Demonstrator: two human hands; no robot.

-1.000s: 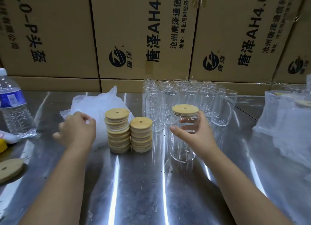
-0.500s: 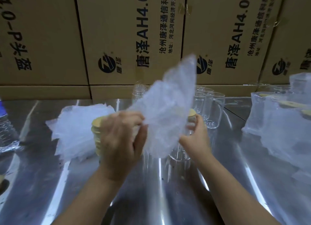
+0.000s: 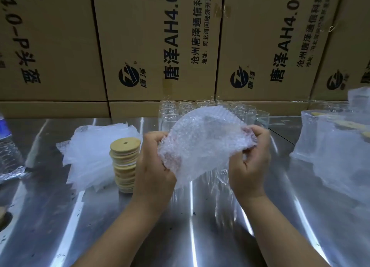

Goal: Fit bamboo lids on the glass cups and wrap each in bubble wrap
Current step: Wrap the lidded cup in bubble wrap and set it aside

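I see the left hand [image 3: 154, 166] and the right hand [image 3: 250, 162] each gripping an edge of a bubble wrap sheet [image 3: 200, 142] above the steel table [image 3: 180, 232]; a stack of bamboo lids [image 3: 125, 162] stands just left of the left hand, beside a pile of wrap [image 3: 90, 152]; glass cups [image 3: 170, 110] cluster behind.

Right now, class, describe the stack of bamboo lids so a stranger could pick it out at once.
Below the wall of cardboard cartons lies a shiny steel table. Left of centre, between the pile of bubble-wrap sheets and the person's left hand, stands the stack of bamboo lids: tan opaque discs among clear plastic and glass.
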